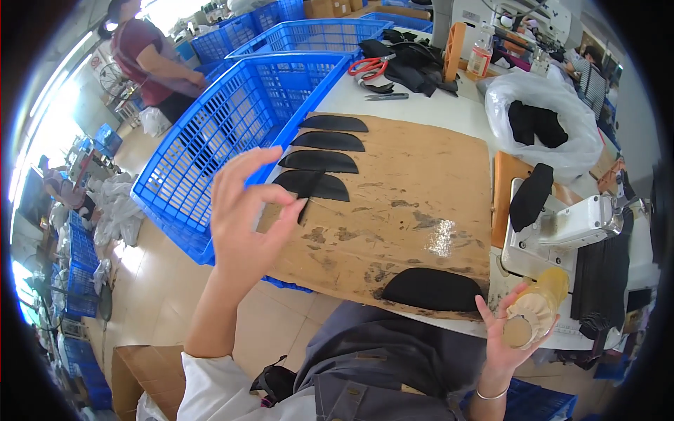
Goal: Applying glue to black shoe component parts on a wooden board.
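My left hand [249, 210] is raised over the left side of a brown cardboard sheet [421, 175], thumb and forefinger pinched on a narrow black piece [309, 188]. Behind it, several black half-moon fabric pieces [323, 161] lie in a column along the sheet's left edge. At the lower right, my right hand [502, 330] grips a yellowish translucent bottle [551, 286], tilted, with a beige round end toward me. Beside that hand, a larger black half-moon piece [432, 290] rests at the sheet's near edge.
Blue plastic baskets [203, 119] stand left of the table. Red-handled scissors [368, 67] and thread snips [387, 96] lie at the back. A white sewing machine [576, 224] and a plastic bag with black pieces [544, 91] are on the right. Another person [144, 59] stands far left.
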Demonstrator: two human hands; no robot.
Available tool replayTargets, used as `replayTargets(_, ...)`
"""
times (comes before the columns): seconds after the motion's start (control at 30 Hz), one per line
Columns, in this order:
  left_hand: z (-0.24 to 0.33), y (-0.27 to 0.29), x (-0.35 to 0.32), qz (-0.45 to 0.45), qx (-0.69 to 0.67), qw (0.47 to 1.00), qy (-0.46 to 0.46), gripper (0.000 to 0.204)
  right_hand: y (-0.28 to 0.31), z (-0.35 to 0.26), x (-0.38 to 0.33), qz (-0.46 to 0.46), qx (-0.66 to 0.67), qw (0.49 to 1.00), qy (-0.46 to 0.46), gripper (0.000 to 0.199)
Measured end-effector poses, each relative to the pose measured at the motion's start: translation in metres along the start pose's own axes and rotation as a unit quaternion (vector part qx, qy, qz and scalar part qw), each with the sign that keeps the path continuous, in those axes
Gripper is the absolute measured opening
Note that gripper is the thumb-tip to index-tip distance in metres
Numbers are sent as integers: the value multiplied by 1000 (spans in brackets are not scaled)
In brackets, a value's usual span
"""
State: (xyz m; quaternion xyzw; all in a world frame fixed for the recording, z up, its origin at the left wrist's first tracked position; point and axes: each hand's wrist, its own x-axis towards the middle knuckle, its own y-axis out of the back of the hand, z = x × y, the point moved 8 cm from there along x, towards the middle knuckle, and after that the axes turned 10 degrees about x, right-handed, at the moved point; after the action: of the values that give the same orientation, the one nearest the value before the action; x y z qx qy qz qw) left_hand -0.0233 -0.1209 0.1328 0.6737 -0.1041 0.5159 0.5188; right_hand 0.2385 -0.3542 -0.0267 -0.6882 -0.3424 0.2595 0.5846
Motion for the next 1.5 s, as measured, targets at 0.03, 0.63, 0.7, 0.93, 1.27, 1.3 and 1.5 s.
replayTargets(0.03,-1,-6,-11,-4,41,998,-46,18,0,0,0,-1,4,1000,-6,62)
replayTargets(0.63,-36,-72,-68,-113,-41,992,38,16,-17,5,1,-109,-16,993,-44,52)
replayTargets(0.7,-41,-71,-70,-80,-45,994,63,15,-18,7,2,-116,-21,992,-55,53)
replayTargets(0.93,-58,-65,-79,-14,-81,972,219,17,-18,7,2,-119,-17,991,-60,56)
replayTargets(1.27,-25,-72,-81,-116,-9,992,55,11,-19,8,1,-116,-15,991,-58,58)
replayTargets(1.3,-26,-71,-81,-115,-9,992,55,11,-19,8,0,-120,-18,991,-60,58)
replayTargets(1.5,-34,-71,-80,-152,-47,982,98,10,-16,6,-1,-115,-11,992,-56,62)
